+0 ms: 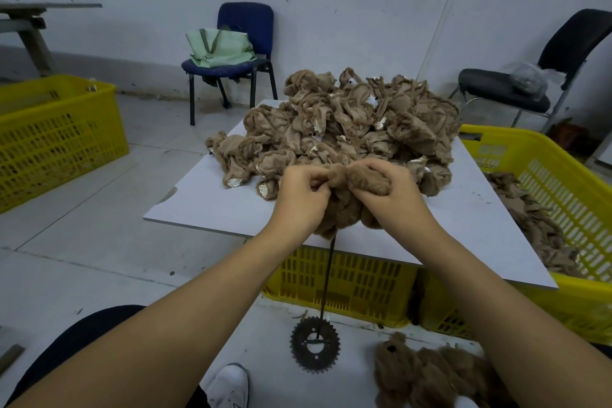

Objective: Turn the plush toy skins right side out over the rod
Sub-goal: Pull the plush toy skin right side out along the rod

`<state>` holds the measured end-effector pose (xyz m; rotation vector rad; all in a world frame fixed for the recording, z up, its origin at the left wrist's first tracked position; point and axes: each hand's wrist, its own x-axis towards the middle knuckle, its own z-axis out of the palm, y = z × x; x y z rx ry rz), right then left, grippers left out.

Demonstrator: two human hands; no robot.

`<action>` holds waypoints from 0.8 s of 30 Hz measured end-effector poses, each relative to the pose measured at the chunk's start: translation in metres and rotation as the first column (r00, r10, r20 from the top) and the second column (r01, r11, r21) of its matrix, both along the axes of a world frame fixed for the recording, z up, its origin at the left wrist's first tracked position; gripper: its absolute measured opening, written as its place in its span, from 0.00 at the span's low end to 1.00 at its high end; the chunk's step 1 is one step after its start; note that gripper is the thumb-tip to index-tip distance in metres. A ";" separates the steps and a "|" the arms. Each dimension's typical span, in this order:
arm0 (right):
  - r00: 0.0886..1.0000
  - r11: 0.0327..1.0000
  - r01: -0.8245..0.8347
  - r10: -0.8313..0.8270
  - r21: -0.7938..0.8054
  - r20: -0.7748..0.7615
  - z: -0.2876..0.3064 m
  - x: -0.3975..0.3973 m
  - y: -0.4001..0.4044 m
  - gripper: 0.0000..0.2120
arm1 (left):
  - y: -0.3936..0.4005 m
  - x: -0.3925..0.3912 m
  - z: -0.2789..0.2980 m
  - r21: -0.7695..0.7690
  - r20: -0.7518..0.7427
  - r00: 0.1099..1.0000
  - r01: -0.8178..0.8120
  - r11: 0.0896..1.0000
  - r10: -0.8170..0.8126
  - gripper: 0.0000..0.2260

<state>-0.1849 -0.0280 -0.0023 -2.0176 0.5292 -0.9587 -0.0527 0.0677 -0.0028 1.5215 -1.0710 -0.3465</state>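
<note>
The top of the rod (328,278) is hidden inside the plush skin (344,205) gripped between the hands; only its lower length is seen below them. The fingertips of the left hand (303,194) and right hand (389,192) are buried in the fur. The turned skins (430,374) below the right hand are cut off by the bottom edge.

Tan plush skins (351,122), yellow crates (49,139) (slotted), blue chair (245,26).

Fuzzy brown plush skin (356,195), dark, seemingly metal rod (328,275), perforated yellow plastic crates (347,281)
</note>
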 end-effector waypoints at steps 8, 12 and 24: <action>1.000 0.999 0.008 -0.006 0.052 -0.024 -0.005 0.003 -0.002 0.07 | -0.007 0.007 -0.001 0.025 -0.015 0.999 -0.028 0.999 0.029 0.17; 0.999 0.998 0.019 -0.016 0.065 -0.042 -0.014 0.010 0.003 0.08 | -0.008 0.014 -0.001 0.156 0.313 0.950 -0.045 0.987 -0.006 0.17; 0.993 0.976 -0.021 -0.005 -0.218 -0.117 -0.021 0.006 0.014 0.10 | 0.003 -0.002 -0.033 -0.078 0.361 0.925 -0.094 0.993 0.116 0.20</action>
